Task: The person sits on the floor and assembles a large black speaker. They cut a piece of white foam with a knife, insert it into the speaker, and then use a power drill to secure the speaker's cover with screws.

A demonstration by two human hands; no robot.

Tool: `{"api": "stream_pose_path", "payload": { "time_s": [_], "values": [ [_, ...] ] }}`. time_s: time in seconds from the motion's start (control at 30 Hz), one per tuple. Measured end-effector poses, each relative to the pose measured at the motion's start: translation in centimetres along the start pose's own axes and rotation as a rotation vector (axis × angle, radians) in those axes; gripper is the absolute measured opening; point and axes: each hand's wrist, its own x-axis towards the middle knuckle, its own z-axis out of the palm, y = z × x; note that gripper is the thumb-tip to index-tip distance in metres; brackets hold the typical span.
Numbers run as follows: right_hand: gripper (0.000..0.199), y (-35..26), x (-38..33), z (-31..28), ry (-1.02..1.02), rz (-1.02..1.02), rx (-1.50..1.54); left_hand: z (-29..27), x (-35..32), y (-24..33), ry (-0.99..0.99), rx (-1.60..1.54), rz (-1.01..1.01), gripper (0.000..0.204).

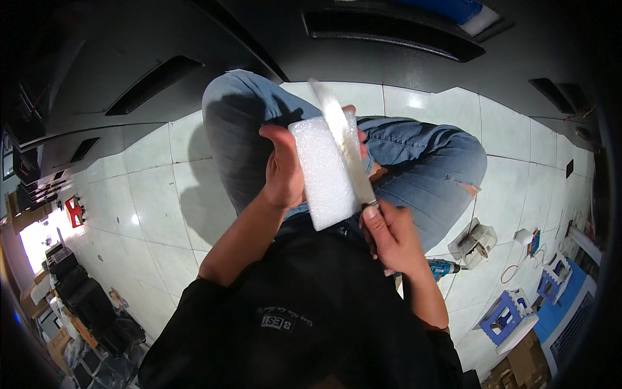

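A white foam block (319, 172) is held over my lap. My left hand (285, 170) grips it from the left and behind, thumb raised along its edge, with fingertips showing past the far right side. In my right hand (391, 235) is a knife, its handle mostly hidden in the closed fingers. The long, pale knife blade (348, 146) lies slantwise across the right part of the foam's face, its tip past the far edge. The blade's tip is slightly blurred. Whether it cuts into the foam I cannot tell.
My crossed legs in jeans (427, 162) surround the work on a white tiled floor (149, 201). Dark cabinets (175, 39) line the far side. To the right are a teal power drill (444, 268), a plastic container (476, 243) and blue-white folding stools (508, 318).
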Motion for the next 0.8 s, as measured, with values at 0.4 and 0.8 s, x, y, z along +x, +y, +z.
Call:
{"api": "stream_pose_path", "payload": {
  "time_s": [0.4, 0.8],
  "values": [
    [0.047, 0.7, 0.1, 0.6, -0.233, -0.020, 0.159, 1.0, 1.0, 0.7, 0.092, 0.122, 0.128, 0.135],
    [0.040, 3.1, 0.7, 0.8, -0.144, -0.017, 0.644, -0.9, 2.0, 4.2, 0.418, -0.061, 0.387, 0.101]
  ]
}}
